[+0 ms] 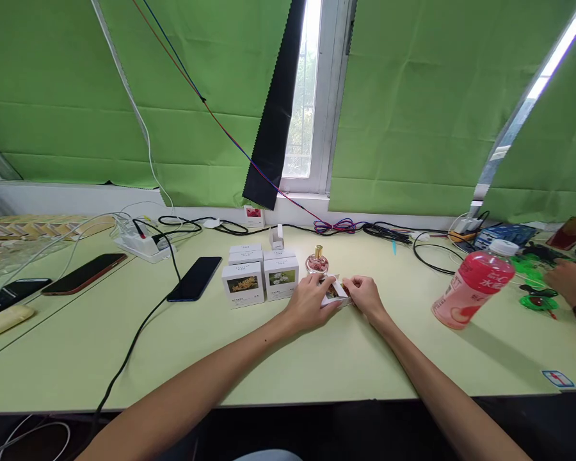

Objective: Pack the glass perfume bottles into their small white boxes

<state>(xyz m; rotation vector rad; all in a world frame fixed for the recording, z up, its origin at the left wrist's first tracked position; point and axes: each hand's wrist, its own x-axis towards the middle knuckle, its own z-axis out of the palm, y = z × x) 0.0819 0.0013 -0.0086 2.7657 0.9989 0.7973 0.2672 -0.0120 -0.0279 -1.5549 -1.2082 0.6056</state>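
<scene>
A small white carton [335, 292] with a picture on it lies on the table between my two hands. My left hand [310, 299] is wrapped over its left side, fingers across the top. My right hand [366, 297] pinches at the carton's right end, where a flap seems to be; the fingertips partly hide it. Just behind stands a round perfume bottle [317, 262] with pink liquid and a gold cap. Left of my hands, several white flower-picture boxes [242, 285] stand grouped together. Another small white box [277, 238] with its lid flap up stands behind them.
A black phone [194, 279] and a power strip [144, 246] with cables are on the left. A pink drink bottle [475, 285] stands on the right. Beyond it, another person's hand [573, 282] is near green items. Cables [336, 225] run along the wall.
</scene>
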